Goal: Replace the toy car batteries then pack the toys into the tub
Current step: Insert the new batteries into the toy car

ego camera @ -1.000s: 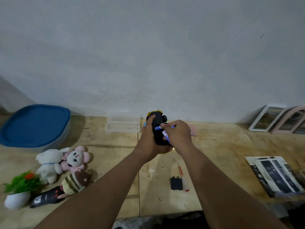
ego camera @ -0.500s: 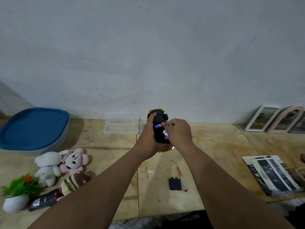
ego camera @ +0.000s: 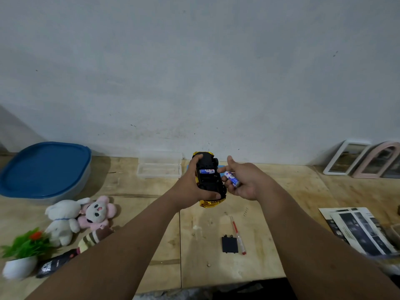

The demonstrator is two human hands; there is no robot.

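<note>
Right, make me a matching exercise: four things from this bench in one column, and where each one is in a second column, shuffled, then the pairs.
Things
1. toy car
2. loose battery
3. black cover
4. blue lid

Places
A. on the tub, far left
B. in the right hand
C. flat on the bench, beside a pen
D. upside down in the left hand

Pairs: 1-D, 2-B, 3-C, 4-A
</note>
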